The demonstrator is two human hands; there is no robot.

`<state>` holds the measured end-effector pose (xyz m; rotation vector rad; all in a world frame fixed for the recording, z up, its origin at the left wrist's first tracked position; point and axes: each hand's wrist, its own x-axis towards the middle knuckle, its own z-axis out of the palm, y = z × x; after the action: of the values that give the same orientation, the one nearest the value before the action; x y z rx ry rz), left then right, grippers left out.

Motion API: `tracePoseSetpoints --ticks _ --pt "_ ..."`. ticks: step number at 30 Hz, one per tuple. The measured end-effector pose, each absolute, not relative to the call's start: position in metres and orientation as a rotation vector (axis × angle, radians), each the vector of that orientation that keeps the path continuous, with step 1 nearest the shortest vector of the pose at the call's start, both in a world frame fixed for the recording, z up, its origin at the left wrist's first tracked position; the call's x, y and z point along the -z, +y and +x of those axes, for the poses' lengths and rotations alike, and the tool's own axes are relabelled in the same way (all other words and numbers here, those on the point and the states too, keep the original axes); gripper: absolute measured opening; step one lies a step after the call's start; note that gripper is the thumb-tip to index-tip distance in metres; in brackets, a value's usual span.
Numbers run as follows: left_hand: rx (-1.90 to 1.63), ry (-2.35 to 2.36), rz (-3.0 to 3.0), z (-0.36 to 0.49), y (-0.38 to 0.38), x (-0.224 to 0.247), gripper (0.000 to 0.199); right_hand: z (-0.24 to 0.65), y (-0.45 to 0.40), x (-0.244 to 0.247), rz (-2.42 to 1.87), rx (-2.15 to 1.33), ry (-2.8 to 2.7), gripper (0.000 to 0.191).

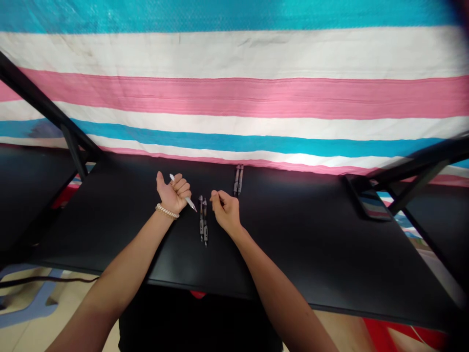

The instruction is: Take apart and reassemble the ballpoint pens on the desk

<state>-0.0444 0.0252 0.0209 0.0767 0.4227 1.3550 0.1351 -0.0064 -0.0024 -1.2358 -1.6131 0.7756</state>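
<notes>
My left hand [173, 193] is turned palm up above the black table, with its fingers curled around a white pen [189, 203]. The pen's tip points down and to the right. Two dark pens with grey grips, a left one [201, 218] and a right one [205, 222], lie side by side between my hands, tips toward me. Just right of them, my right hand [227, 211] is closed, thumb against the curled fingers, and no object shows in it. Beyond it, another pair of dark pens [238, 181] lies near the table's back edge.
A striped blue, white and pink sheet [234, 98] hangs behind the black table [293, 244]. On the right, a phone-like dark slab [368, 198] lies beside a black metal brace [421, 161]. Another brace [51, 105] rises at the left. A bluish plastic stool [32, 308] stands below left.
</notes>
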Motion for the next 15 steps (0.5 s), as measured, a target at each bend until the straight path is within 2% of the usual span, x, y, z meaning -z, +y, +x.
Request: tracePoseSetpoints --ticks 9,15 --pt "-1.260 0.388 0.135 -0.047 0.029 -0.017 0.049 0.135 -0.007 0.003 -1.279 -0.734 -1.648 0.043" --pt "-1.211 0.398 0.207 -0.034 0.023 -0.025 0.058 0.134 -0.012 0.000 -1.081 -0.766 -1.822 0.019"
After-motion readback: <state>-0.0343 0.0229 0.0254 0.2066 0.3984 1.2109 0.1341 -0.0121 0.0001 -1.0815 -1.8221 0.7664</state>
